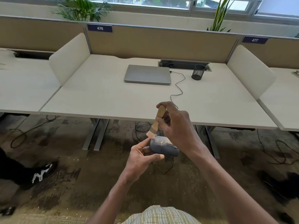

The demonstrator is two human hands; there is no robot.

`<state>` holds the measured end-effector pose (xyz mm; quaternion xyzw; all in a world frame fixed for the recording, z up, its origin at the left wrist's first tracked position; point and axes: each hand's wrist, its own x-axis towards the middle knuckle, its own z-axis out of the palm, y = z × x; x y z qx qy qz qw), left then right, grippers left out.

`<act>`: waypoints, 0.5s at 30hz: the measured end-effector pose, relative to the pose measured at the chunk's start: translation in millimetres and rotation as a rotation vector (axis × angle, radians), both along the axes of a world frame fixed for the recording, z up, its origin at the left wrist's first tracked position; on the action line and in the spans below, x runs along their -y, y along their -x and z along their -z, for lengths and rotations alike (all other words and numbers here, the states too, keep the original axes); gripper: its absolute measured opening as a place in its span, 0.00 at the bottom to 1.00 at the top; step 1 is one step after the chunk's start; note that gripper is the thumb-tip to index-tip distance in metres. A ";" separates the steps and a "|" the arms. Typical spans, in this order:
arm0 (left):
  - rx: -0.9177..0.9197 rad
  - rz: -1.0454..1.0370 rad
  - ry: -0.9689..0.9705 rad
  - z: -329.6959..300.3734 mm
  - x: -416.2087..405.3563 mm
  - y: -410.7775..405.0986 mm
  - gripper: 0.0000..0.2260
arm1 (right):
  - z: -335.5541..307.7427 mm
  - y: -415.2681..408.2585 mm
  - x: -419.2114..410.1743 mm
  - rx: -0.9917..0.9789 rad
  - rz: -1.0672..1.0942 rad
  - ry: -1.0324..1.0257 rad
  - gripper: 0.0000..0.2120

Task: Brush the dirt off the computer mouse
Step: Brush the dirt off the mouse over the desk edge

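Fingers of the left hand [142,156] are curled round the computer mouse [163,147], which is held in the air in front of the body, over the carpet and just short of the worktop [113,94] edge; the thumb lies along its near side and the forefinger is stretched up past its rear end. Pale dust is seen scattered over the grey shell, thickest on the top. The right hand [175,125] is closed on the wooden handle of a small brush [156,122], whose pale bristles are laid against the rear end of the mouse, touching or almost touching the left forefinger.

The mouse is judged to be light, rigid and smooth, so a slip is possible if it is pinched only at the tips. It is best taken by its two long sides, with the top left bare for the bristles, and little pressure is likely to be needed. The wheel and buttons are judged to be the delicate parts.

Further off on the worktop a closed laptop [148,74] is seen, with a black cable [179,88] plugged in at its right side, and a black mesh cup [198,72] stands beyond it.
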<state>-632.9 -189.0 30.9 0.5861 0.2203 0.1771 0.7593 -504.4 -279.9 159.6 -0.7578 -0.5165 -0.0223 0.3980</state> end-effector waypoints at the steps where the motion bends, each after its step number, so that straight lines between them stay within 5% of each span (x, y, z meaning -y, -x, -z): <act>1: 0.005 0.000 -0.001 -0.3 -0.8 0.7 0.30 | 0.1 1.0 -0.8 -0.012 -0.009 -0.006 0.19; 15: 0.008 -0.029 0.011 5.0 -1.0 8.1 0.34 | 4.6 -1.3 -1.5 -0.035 -0.006 0.059 0.18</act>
